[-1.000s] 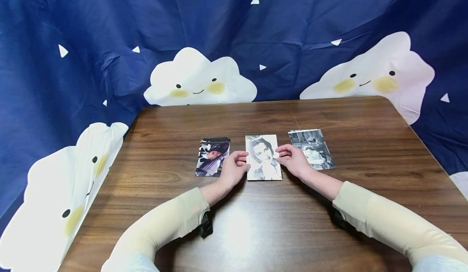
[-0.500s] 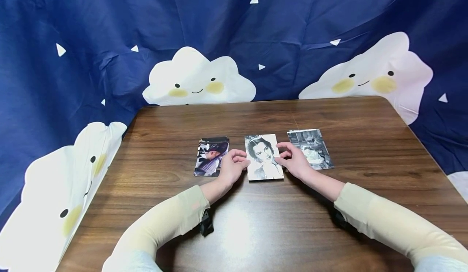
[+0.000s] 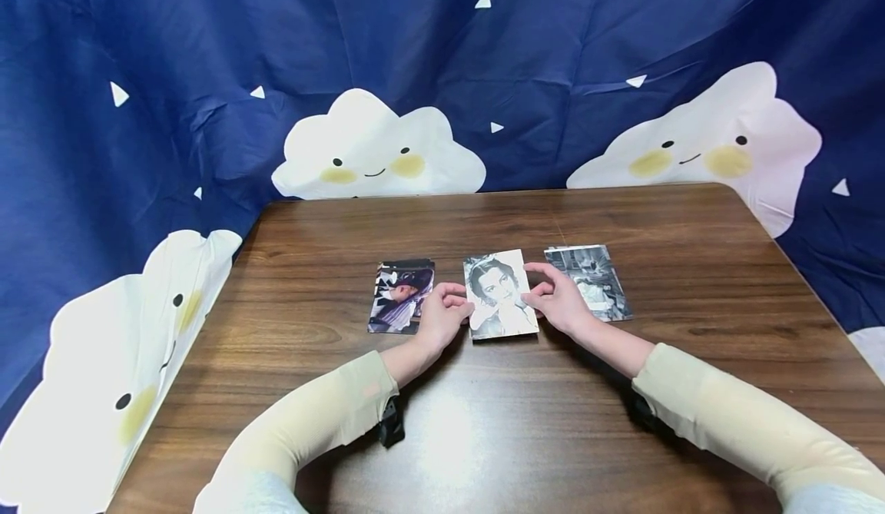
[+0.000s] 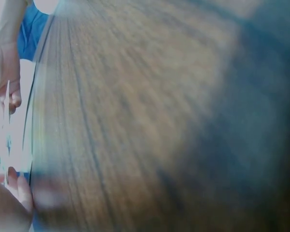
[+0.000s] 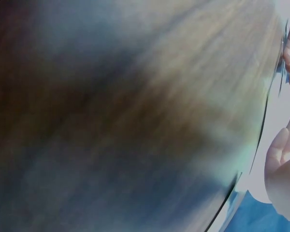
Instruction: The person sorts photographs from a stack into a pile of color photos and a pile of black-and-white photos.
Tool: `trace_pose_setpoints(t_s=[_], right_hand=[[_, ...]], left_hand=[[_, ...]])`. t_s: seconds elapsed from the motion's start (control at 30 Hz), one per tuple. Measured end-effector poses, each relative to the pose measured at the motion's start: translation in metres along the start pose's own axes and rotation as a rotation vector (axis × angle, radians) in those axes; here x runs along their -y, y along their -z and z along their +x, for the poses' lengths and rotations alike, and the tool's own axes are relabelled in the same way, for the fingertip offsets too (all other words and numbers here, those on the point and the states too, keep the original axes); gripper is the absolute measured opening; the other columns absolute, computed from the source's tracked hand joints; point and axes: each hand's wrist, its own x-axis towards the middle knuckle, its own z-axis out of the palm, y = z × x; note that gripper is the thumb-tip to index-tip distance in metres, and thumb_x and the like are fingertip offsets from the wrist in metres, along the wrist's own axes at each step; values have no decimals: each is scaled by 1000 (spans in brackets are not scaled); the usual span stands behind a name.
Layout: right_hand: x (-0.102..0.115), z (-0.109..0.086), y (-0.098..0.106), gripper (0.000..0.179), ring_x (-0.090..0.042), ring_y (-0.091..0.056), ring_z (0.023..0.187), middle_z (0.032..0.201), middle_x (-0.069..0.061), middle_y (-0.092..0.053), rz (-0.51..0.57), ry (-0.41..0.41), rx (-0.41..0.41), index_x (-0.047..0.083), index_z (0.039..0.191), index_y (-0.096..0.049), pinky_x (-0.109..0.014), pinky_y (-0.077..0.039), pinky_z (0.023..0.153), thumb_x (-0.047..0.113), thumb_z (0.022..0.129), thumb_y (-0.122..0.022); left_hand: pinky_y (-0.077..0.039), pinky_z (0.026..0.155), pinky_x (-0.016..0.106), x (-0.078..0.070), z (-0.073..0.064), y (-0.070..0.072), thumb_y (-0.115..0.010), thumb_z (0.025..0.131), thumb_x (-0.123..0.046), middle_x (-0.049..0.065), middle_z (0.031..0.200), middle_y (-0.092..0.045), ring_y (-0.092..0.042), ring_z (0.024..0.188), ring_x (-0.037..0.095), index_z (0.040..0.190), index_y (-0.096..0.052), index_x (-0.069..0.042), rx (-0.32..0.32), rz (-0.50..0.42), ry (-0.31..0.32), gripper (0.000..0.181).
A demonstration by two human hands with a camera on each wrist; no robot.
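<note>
In the head view a black-and-white portrait photo [image 3: 501,299] is held between both hands at the middle of the table. My left hand [image 3: 442,318] pinches its left edge, and my right hand [image 3: 561,299] pinches the right one. The photo sits slightly turned, its right side higher in this view. Seen from the left wrist, the photo [image 4: 7,125] shows almost edge-on between the hands. Close by the left hand lies a small stack of photos with a colour picture [image 3: 399,299] on top. Partly behind the right hand is another stack, topped by a black-and-white scene [image 3: 596,276].
All the photos are on or over a brown wood-grain table [image 3: 318,268]. A dark blue curtain [image 3: 525,53] with white clouds hangs behind its far edge and along the left side. Both wrist views are mostly blurred tabletop.
The portrait photo has turned slightly counterclockwise, its right side rising in view, and shifted a little right. The right hand's fingers moved slightly with it. Both side stacks stay in place.
</note>
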Motion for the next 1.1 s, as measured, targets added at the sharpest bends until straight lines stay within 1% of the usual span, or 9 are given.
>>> trace_pose_setpoints(t_s=[0.17, 0.27, 0.5, 0.57, 0.63, 0.77, 0.9, 0.97, 1.1], right_hand=[[-1, -1, 4, 50, -9, -55, 58, 70, -12, -65, 10, -9, -5, -9, 132, -46, -26, -50, 55, -11, 85, -64], [-2, -2, 7, 49, -8, -55, 58, 72, -12, -66, 8, -20, -18, -9, 132, -46, -25, -50, 54, -10, 86, -64], [2, -5, 22, 52, -9, -57, 61, 87, -18, -71, -53, -69, -14, -8, 135, -43, -26, -48, 53, -1, 89, -66], [2, -6, 26, 53, -10, -57, 60, 86, -17, -71, -52, -67, -5, -8, 136, -41, -26, -47, 53, 0, 89, -66], [2, -8, 31, 54, -10, -57, 59, 82, -14, -70, -42, -61, 2, -9, 136, -41, -26, -48, 53, -2, 89, -66], [1, -10, 41, 53, -8, -56, 60, 76, -6, -68, -24, -69, 2, -9, 136, -41, -24, -49, 57, -2, 90, -65], [2, -12, 52, 52, -6, -57, 63, 74, -1, -66, -21, -94, -22, -7, 137, -42, -21, -50, 61, 1, 91, -65], [2, -13, 58, 52, -6, -57, 64, 74, 1, -66, -22, -101, -35, -7, 137, -42, -21, -51, 63, 1, 91, -65], [1, -15, 70, 52, -6, -55, 62, 71, 5, -64, -43, -98, -59, -7, 137, -41, -21, -52, 63, 1, 92, -64]], left_hand=[[-55, 66, 27, -2, -1, -3, -62, 80, 15, 16, 78, -66, -59, 64, 6, 109, -56, 8, 12, -25, 12, 30], [-55, 66, 28, -3, -2, -5, -61, 80, 16, 17, 78, -65, -58, 64, 6, 110, -54, 10, 24, -50, -1, 31], [-56, 68, 33, -45, -21, -8, -61, 82, 17, 33, 87, -65, -60, 65, 12, 111, -52, 17, 48, -40, -29, 31], [-55, 63, 30, -48, -21, -11, -62, 82, 16, 33, 87, -65, -61, 65, 15, 111, -53, 16, 54, -23, -36, 30], [-53, 58, 27, -47, -19, -14, -62, 82, 15, 33, 85, -65, -61, 62, 16, 111, -53, 16, 63, -17, -36, 30], [-52, 56, 26, -33, -6, -26, -63, 81, 16, 30, 81, -66, -58, 60, 11, 110, -53, 16, 82, -67, -27, 31], [-54, 62, 28, -20, 7, -40, -64, 79, 18, 20, 75, -65, -57, 61, 6, 110, -54, 14, 80, -129, -17, 33], [-54, 62, 27, -19, 10, -48, -65, 77, 18, 15, 75, -66, -57, 62, 6, 111, -56, 11, 79, -128, -10, 36], [-53, 61, 24, -21, 12, -62, -65, 76, 18, 15, 79, -67, -59, 64, 7, 115, -57, 6, 92, -107, -2, 41]])
